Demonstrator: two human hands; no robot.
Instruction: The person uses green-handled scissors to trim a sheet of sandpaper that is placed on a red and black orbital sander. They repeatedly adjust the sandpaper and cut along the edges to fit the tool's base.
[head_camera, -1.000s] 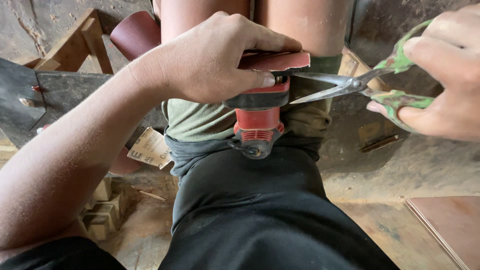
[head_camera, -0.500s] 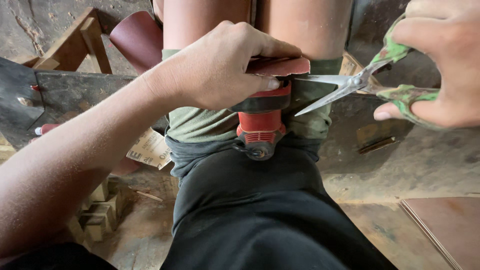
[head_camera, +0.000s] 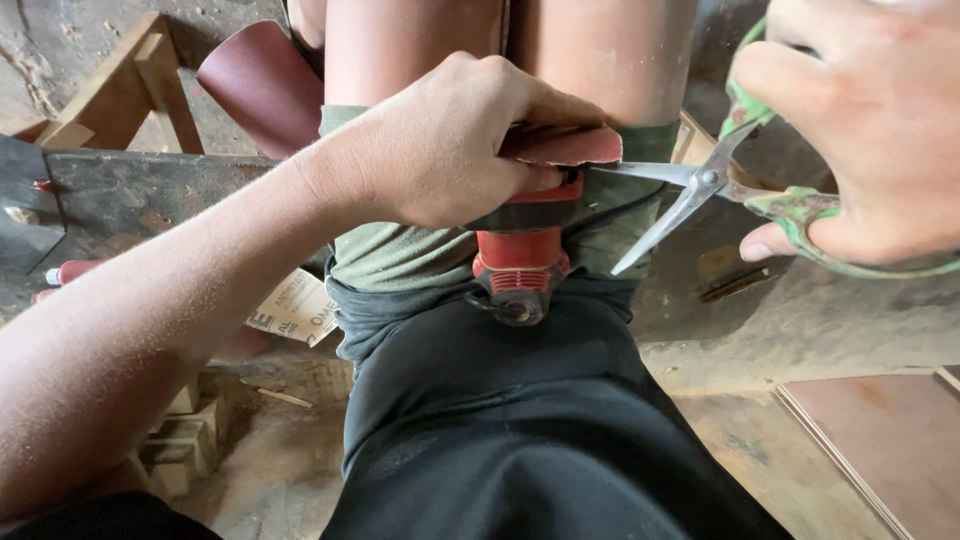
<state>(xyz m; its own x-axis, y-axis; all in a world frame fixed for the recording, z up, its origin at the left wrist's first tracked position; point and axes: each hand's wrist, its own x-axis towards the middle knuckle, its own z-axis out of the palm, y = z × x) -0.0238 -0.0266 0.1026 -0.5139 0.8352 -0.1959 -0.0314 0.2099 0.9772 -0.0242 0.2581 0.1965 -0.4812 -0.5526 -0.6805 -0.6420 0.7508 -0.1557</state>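
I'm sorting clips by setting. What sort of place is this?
Probably a small woodworking shop: a red power sander on the person's lap, a sandpaper roll, a wooden frame and a dusty floor.

**Sandpaper held to a red sander, scissors spread open**

A strip of reddish sandpaper (head_camera: 560, 145) is pressed onto a red power sander (head_camera: 520, 255) by the left hand (head_camera: 450, 145); green-handled scissors (head_camera: 720, 185) are gripped by the right hand (head_camera: 870, 120), blades parted beside the strip's edge; a sandpaper roll (head_camera: 262, 85) is seen behind.
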